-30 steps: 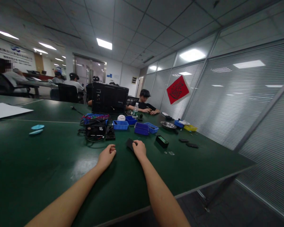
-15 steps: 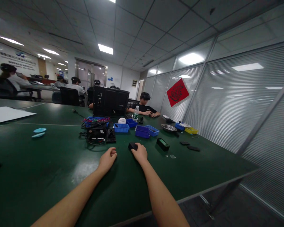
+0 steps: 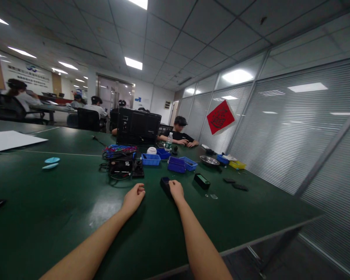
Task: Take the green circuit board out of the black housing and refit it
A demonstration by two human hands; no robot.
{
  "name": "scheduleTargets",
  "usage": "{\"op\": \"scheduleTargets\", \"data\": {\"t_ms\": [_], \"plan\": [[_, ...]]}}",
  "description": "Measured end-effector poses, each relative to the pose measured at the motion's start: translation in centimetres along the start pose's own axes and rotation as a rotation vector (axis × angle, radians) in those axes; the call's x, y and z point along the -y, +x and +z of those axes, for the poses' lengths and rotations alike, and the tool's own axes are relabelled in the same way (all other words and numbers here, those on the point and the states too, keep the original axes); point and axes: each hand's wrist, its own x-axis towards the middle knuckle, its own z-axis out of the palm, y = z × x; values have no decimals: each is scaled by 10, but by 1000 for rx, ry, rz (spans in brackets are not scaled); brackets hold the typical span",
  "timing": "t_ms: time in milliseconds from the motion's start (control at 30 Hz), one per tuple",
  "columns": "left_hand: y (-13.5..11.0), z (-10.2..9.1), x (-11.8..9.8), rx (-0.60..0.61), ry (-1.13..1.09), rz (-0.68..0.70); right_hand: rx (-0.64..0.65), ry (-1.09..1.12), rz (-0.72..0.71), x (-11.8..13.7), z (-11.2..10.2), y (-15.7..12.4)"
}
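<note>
My right hand [image 3: 176, 190] is closed at the right side of a small oblong black box [image 3: 165, 182] on the green table. Its fingertips press together over the box's edge, and the hand covers part of the near end. To the left, my left hand [image 3: 134, 199] rests on the tabletop, fingers loosely bent with nothing visible in them. Right of my right hand lies another black box [image 3: 202, 181] with a green inside. Close to it are a small ring [image 3: 206, 195] and a clear flat piece [image 3: 214, 196].
Beyond my hands stand blue bins [image 3: 151, 159], a purple-blue box [image 3: 176, 165], a baseball [image 3: 151, 151], a bottle [image 3: 168, 141] and tangled cables [image 3: 119, 153]. A monitor [image 3: 138, 126] and a seated person [image 3: 179, 134] are behind. A metal pan [image 3: 210, 161] sits right.
My right hand has shifted from around the black box to its right edge, and more of the box's top shows. My left hand stays in place. The view has tilted slightly.
</note>
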Motion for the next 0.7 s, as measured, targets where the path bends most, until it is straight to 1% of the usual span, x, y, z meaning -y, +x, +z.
{"op": "scheduleTargets", "data": {"t_ms": [167,300,400,700], "plan": [[0,0,1,5,0,7,-57,-70,-34,5,-4,-7],[1,-1,-2,9,2,6,-10,-213,-66,11,-4,-15],[1,-1,-2,12,3,6,33,-298,-63,13,-4,-18],[3,1,6,15,-21,27,17,-298,-68,15,-4,-21]]}}
